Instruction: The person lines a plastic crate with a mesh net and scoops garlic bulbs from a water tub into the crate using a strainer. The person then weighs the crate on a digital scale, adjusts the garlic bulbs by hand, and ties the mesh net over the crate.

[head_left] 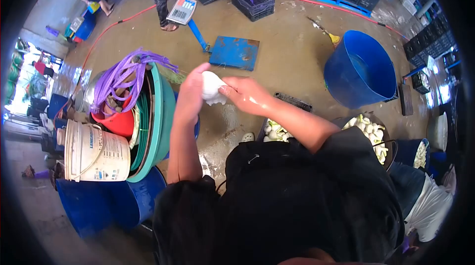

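A white, rounded thing (213, 88) with a ragged lower edge is between my two hands above the wet floor; whether it is cloth, plastic or something else I cannot make out. My left hand (190, 92) is around its left side, with some fingers hidden behind it. From the right, my right hand (242, 95) pinches its edge between thumb and fingers, and the wrist looks wet. Below my right forearm stands a black crate of white bulbs with green stems (275, 130). More such bulbs (370, 134) fill a round container farther right.
At left, a green tub (163, 121) holds a white bucket (99, 151), a red bucket and purple straps (118, 79). A blue platform scale (236, 52) stands ahead. A large blue tub (360, 69) is at right. Two people work at the back, another at lower right. A red hose crosses the floor.
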The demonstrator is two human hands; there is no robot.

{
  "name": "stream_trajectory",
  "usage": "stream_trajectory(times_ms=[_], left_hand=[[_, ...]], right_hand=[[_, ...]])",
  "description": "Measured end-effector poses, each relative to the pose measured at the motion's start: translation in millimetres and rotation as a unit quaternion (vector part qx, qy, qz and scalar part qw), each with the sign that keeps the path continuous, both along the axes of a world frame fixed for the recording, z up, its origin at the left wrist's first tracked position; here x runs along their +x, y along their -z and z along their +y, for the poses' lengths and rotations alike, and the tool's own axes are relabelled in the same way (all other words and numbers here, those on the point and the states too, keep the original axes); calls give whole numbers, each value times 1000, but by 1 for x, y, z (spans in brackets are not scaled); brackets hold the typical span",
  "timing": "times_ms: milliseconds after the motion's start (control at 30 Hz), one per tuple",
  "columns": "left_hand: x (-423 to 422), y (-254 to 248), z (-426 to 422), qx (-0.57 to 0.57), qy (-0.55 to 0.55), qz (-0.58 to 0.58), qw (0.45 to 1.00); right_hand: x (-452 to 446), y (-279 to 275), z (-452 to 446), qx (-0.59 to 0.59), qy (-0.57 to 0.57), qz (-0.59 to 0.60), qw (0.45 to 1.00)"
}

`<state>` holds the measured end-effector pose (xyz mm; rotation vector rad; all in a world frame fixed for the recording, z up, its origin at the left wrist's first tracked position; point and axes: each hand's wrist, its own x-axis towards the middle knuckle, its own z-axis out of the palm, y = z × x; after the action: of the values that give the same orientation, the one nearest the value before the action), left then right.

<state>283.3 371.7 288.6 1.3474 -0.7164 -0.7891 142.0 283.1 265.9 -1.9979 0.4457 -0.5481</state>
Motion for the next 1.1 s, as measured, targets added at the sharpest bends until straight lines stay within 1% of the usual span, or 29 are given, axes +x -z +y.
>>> stream_trajectory(times_ms=[33,67,100,167,200,267,300,333,367,400,433,467,500,533,567,633,667,700,733,767,800,833,900,933,967,1000,1033,1067,1100], left_hand=[[5,8,-3,25,42,-118,992],[8,13,-4,41,37,-39,998],[11,16,-5,42,40,-34,998],[15,21,-8,58,6,35,998],[16,24,-9,60,12,41,997],[19,30,-7,-1,35,-44,998],[21,29,-6,1,42,-39,998],[23,26,-4,-43,74,-33,996],[28,25,-2,-88,105,-28,990],[36,39,-3,-106,116,-30,987],[38,45,-5,-105,119,-28,987],[37,48,-6,-121,130,109,978],[36,49,-8,-135,137,243,951],[31,48,-10,-48,112,282,952],[34,57,-10,-45,114,284,951],[43,86,-9,39,143,351,924],[45,91,-8,41,104,384,916],[48,96,-6,43,103,386,916],[52,100,-4,-38,154,476,865],[55,103,-2,-120,201,556,798],[54,97,2,-158,202,608,751],[54,99,3,-159,196,608,753],[56,104,6,-198,171,645,718],[56,103,10,-184,151,629,740],[58,102,12,-182,144,629,742],[60,102,14,-212,169,650,710],[63,100,14,-242,195,669,676],[64,88,18,-236,129,662,699],[71,88,20,-233,125,661,702]], right_hand=[[5,-2,3,-52,36,-1,998],[10,-3,5,-104,74,-1,992],[16,0,5,-104,76,4,992],[26,9,4,-295,137,-18,945],[30,11,2,-295,141,-11,945],[36,15,-6,-129,125,86,980],[39,20,-14,-127,131,92,979],[42,27,-23,147,82,73,983],[43,27,-25,409,28,43,911],[41,24,-23,544,42,-17,838],[42,24,-23,545,47,-17,837],[43,24,-23,536,48,-36,842],[45,24,-22,526,49,-55,847],[49,24,-19,464,66,-58,882],[52,24,-14,466,70,-58,880],[57,23,-6,391,84,-78,913],[53,19,-10,422,80,-26,903],[49,26,-17,424,79,-25,902],[46,37,-26,486,64,-56,870],[44,44,-34,545,48,-86,833],[44,43,-40,593,78,-99,795],[46,53,-47,559,96,-102,817],[49,37,-42,535,94,-125,830],[52,34,-43,540,90,-121,828],[54,32,-45,535,44,-131,834],[57,30,-46,527,-1,-142,838],[60,29,-42,532,-3,-142,835],[63,27,-35,576,-8,-142,805],[66,26,-31,619,-13,-141,772]])
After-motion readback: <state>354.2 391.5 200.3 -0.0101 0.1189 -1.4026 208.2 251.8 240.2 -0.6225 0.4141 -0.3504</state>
